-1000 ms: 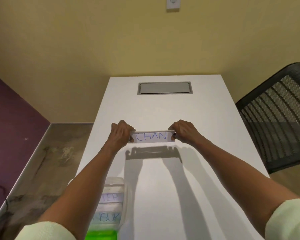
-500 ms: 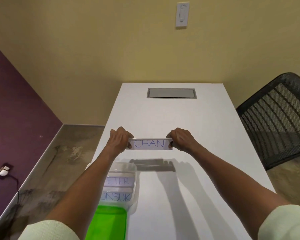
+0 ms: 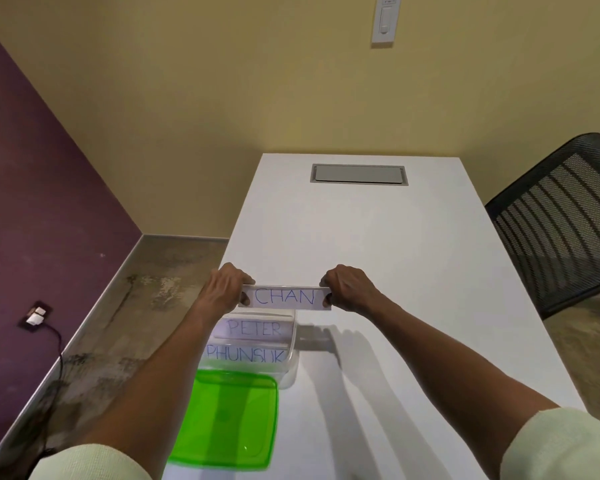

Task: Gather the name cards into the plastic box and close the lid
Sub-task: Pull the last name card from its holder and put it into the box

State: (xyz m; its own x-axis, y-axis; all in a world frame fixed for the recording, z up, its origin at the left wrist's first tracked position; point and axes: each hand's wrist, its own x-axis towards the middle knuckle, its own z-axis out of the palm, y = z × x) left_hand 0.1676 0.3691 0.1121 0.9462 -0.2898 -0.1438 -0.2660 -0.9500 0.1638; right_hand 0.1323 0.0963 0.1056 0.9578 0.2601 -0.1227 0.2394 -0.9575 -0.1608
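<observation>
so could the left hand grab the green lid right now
Probably not yet. The left hand is pinching one end of the CHAN card, with the right hand on the other. The green lid lies bare on the table near the left forearm, so nothing blocks it once the card is released.

bare forearms, pale cream knit sleeves (image 3: 565, 445)

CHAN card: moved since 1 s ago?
Yes. The CHAN card has come toward the person, away from the grey table hatch, and now hangs over the clear box's far edge.
</observation>
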